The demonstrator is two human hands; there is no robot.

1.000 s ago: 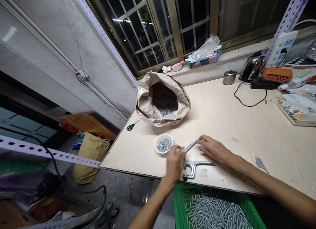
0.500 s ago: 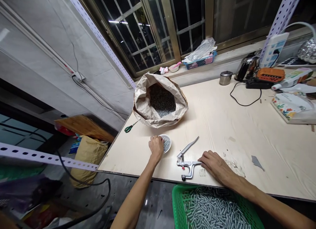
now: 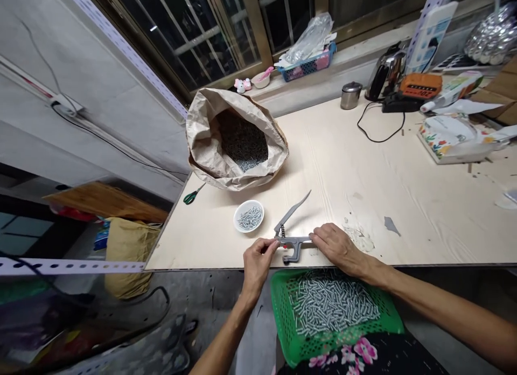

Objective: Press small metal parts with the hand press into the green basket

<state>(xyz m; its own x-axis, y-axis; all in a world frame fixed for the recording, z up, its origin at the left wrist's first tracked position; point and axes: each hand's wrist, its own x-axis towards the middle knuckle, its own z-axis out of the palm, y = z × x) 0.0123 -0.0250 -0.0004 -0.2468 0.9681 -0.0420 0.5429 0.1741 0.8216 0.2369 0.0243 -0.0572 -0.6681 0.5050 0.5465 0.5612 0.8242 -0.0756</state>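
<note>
Grey metal snap pliers (image 3: 297,241) lie at the table's front edge, their upper lever raised and a small red part near the jaw. My right hand (image 3: 337,248) has its fingers closed on the end of the lower handle. Thumb and finger of my left hand (image 3: 260,259) are pinched together right beside the pliers' head; whatever is between them is too small to make out. Behind that hand stands a white bowl (image 3: 249,229) holding small silver screw-like pieces. A green basket (image 3: 285,332) full of longer silver pieces sits below the table edge.
An open paper sack (image 3: 202,159) of small metal parts stands at the back left, with green-handled scissors (image 3: 189,198) beside it. Farther right are a metal canister (image 3: 350,96), a kettle (image 3: 385,73), an orange battery (image 3: 420,86) and a tissue pack (image 3: 448,140).
My left hand has left the white bowl and come right to the head of the pliers. My right hand stays on the handle. The view has shifted, showing more of the green basket.
</note>
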